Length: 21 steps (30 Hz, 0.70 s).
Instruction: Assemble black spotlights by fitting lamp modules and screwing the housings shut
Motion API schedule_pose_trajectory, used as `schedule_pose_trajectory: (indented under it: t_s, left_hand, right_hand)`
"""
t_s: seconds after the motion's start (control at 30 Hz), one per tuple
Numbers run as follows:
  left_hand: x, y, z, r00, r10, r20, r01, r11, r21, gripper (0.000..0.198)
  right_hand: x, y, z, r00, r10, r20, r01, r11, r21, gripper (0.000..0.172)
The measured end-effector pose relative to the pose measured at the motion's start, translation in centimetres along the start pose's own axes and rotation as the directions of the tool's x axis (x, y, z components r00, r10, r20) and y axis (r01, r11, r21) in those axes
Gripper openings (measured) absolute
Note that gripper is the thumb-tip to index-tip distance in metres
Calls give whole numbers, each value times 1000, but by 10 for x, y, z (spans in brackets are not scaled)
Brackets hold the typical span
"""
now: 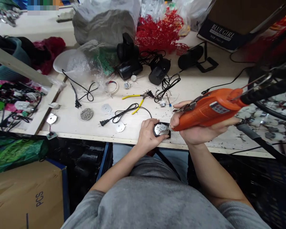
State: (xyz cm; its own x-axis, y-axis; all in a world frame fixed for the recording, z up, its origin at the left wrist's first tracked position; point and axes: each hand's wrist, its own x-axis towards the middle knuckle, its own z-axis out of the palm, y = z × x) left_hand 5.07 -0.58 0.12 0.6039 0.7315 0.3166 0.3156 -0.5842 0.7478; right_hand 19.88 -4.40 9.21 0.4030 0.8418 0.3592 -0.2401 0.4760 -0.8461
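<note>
From the head camera, the left hand [149, 135] sits near the front edge of the pale work board [200, 76], fingers curled down and pressing a black-framed round metal fitting [161, 129] against it. The right hand [193, 127] wraps around the body of an orange soldering gun [212, 109], its fingers closed and its metal tip reaching toward the fitting, with the tip's contact point partly hidden.

Behind the fitting on the board lie yellow-handled pliers [138, 101], a black power cord with a two-pin plug [104, 122], and silver metal plates [119, 126]. Further left on the board is a flat coil of what looks like solder wire [86, 114]. Black motor housings [130, 65] stand toward the board's back edge.

The hot tip working so close to the left fingers could burn them if the gun slips. The fitting, held only by hand near the edge, could also skid, and a trailing cord could be scorched.

A black box beyond the board reads "BLUE GIRL" [216, 33], and a cardboard box below it reads "PCS" [39, 198]. The gun's small label is unreadable.
</note>
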Motion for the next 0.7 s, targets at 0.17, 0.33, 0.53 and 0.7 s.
schedule_pose_trajectory:
  t_s: [0.17,0.33,0.53,0.7]
  left_hand:
    - [-1,-1,1,1000,16,-14,-17,1000,-8,63]
    - [0,0,1,1000,15,-16,-15,1000,-11,63]
    - [1,2,-1,1000,-7,22,7,1000,0,56]
    - [1,6,-7,999,-4,33,2,998,57,61]
  right_hand:
    - [-1,0,-2,1000,32,1,-31,999,-17,85]
    - [2,3,3,997,74,-11,-74,996,-58,88]
    - [7,6,10,997,74,11,-73,996,-53,75]
    - [-1,-4,1,998,40,45,-39,999,-12,84]
